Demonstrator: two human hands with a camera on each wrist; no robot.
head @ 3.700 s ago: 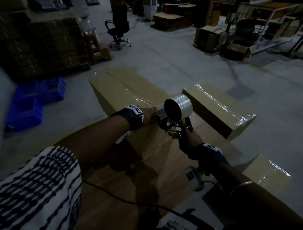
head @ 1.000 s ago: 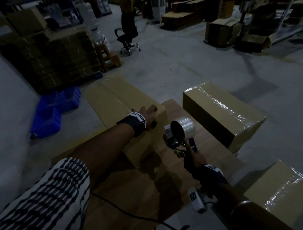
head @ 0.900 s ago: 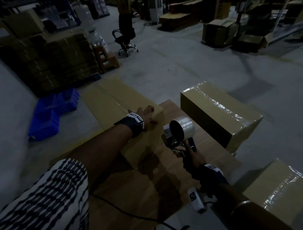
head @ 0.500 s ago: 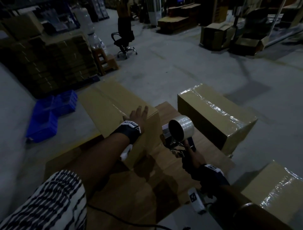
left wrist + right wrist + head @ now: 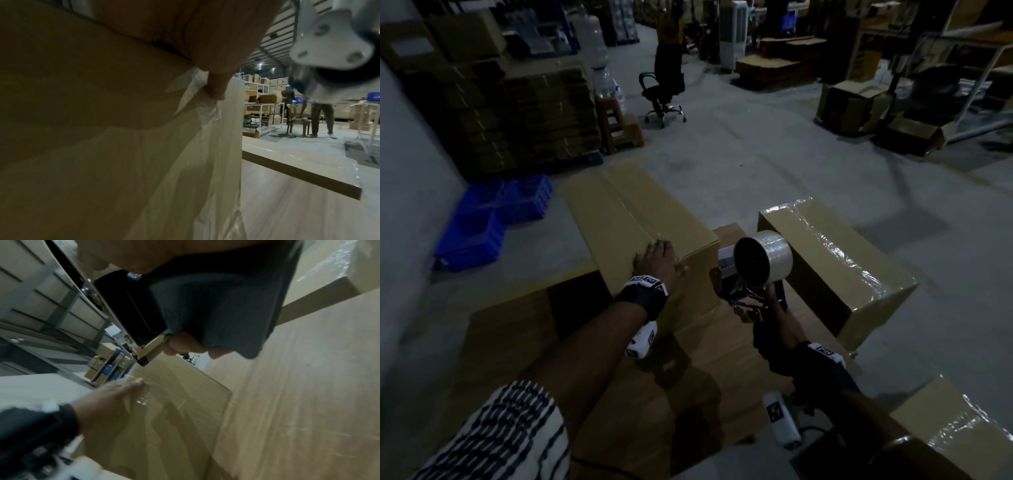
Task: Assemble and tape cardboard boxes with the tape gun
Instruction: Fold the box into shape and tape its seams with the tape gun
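1. A long brown cardboard box (image 5: 633, 219), its top seam taped, is set on the wooden bench (image 5: 688, 387).
2. The box's near end is pressed by the left hand (image 5: 656, 259), fingers flat.
3. Just right of that end, a clear-roll tape gun (image 5: 758, 265) is gripped by the right hand (image 5: 779, 325).

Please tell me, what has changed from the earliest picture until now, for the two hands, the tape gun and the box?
The tape gun came off the box and now hangs beside its near right corner, lifted clear. The left hand moved from the tape end by the gun to lie flat, fingers straight, on the box top near that corner. The right hand grips the gun's handle as before; the box stayed on the table.
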